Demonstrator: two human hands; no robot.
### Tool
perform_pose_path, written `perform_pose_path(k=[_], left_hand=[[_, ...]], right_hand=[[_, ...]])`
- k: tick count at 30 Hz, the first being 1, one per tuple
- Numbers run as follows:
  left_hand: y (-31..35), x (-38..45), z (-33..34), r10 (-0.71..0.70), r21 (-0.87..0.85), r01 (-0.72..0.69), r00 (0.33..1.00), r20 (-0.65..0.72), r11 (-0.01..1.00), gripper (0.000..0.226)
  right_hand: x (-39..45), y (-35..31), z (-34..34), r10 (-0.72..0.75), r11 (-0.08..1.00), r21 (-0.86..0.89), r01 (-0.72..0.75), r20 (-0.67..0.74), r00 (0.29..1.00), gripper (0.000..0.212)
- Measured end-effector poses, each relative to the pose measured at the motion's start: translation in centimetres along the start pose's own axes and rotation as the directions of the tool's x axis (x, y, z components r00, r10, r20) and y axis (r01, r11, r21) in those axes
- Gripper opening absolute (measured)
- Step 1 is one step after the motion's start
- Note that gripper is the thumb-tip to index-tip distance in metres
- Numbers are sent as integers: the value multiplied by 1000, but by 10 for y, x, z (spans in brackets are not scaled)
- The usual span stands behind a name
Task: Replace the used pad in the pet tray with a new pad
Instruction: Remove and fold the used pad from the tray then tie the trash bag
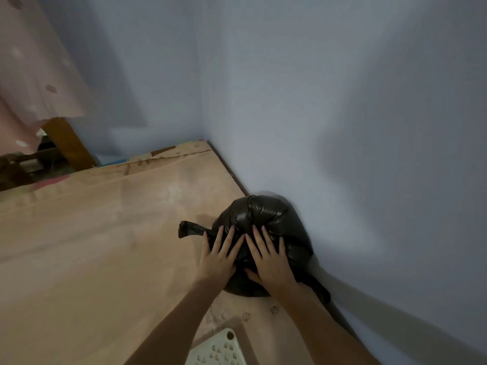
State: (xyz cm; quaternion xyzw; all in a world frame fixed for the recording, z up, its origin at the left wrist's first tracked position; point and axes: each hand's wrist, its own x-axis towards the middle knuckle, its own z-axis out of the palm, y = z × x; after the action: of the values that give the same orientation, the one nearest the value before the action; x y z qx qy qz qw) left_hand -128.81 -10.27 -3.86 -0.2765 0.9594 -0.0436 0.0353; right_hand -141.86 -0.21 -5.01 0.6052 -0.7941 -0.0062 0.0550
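A full black plastic bag (263,214) with a knotted top sits on the tan floor covering against the blue wall. My left hand (218,256) lies flat on its left side, fingers spread. My right hand (268,259) presses flat on its near top, fingers apart. One bag handle (188,229) sticks out to the left, another (320,287) trails by the wall. A corner of a white perforated plastic tray (221,349) shows at the bottom edge. No pad is visible.
The blue wall (342,127) runs along the right and meets the back wall in a corner. A pink patterned curtain (34,75) and a wooden frame (68,143) stand at the far left. The tan floor covering (92,246) spreads to the left.
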Motion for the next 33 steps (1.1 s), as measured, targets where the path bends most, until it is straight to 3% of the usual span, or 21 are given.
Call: perform_pose_path(k=[6, 14, 19, 24, 30, 33], left_hand=[[4, 6, 10, 16, -41, -12, 995, 99, 999, 71], [16, -18, -19, -48, -174, 58, 997, 63, 983, 73], [25, -50, -28, -106, -136, 120, 989, 108, 983, 63], [28, -89, -29, -153, -98, 169, 976, 153, 981, 57], [11, -146, -18, -240, -41, 253, 949, 206, 966, 58], [2, -175, -17, -309, -38, 328, 918, 247, 944, 57]], right_hand=[[-10, -3, -7, 47, 999, -12, -47, 20, 999, 88], [-33, -22, -48, 117, 993, 10, -117, -13, 993, 79], [-58, -55, -70, 121, 993, -2, -121, -55, 991, 77], [-90, -91, -77, 52, 999, 5, -52, -71, 996, 49], [-113, -135, -87, 7, 993, 117, -11, 35, 999, 67], [-111, -157, -82, -113, 980, 186, 70, 232, 966, 57]])
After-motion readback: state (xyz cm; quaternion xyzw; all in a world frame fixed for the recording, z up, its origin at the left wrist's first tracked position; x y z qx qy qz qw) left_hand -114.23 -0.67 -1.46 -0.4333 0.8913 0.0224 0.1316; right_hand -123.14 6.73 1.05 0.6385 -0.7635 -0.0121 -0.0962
